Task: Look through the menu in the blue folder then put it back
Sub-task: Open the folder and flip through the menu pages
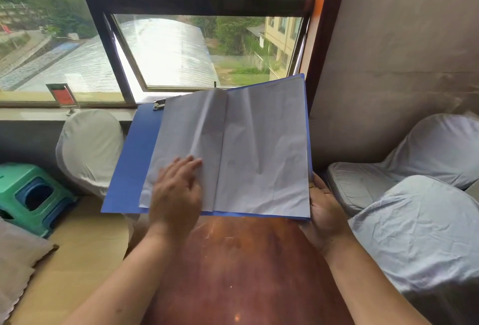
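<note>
The blue folder [129,166] is held open above the far end of a reddish-brown table [241,267], tilted toward me. White menu pages [261,153] lie spread across it, creased, with one page [178,148] lying over onto the left cover. My left hand [176,192] rests flat on that left page, fingers spread. My right hand [324,210] supports the folder from beneath at its lower right corner, thumb at the edge. A metal clip [159,104] shows at the folder's top left.
Chairs in white covers stand left [90,148] and right [425,231] of the table. Stacked green and blue plastic stools [33,195] sit at the left. A small red sign [63,96] stands on the window sill. A grey wall [394,52] is at right.
</note>
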